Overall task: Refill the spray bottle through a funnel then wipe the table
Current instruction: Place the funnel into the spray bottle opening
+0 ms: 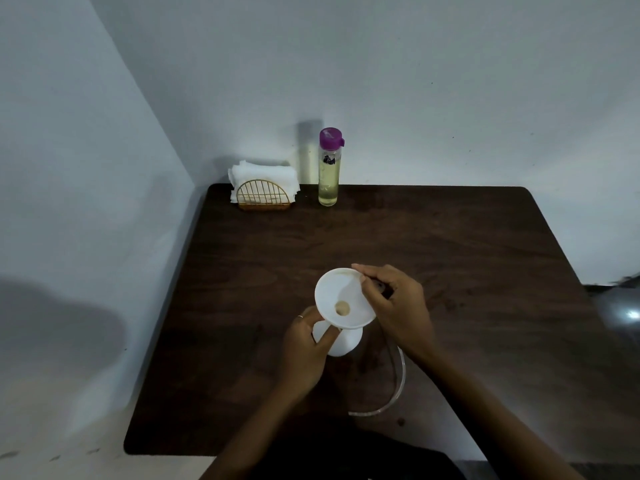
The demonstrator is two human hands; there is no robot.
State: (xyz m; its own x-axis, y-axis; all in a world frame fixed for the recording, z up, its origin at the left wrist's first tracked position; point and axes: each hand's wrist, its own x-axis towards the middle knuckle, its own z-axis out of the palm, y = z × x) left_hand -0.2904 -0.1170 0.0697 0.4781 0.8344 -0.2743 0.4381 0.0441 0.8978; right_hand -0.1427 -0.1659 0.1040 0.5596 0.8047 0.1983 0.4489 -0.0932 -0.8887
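Note:
A white funnel sits in the mouth of a white spray bottle standing on the dark wooden table. My left hand grips the bottle just under the funnel. My right hand pinches the funnel's far right rim; something dark shows under its fingers, but I cannot tell what it is. A clear curved tube lies on the table below my right wrist. A tall clear bottle with a purple cap, partly filled with pale yellow liquid, stands at the table's back edge.
A gold wire holder with white paper napkins stands at the back left corner, next to the tall bottle. Pale walls close the table in at the back and left. A dark shiny object shows at the right edge.

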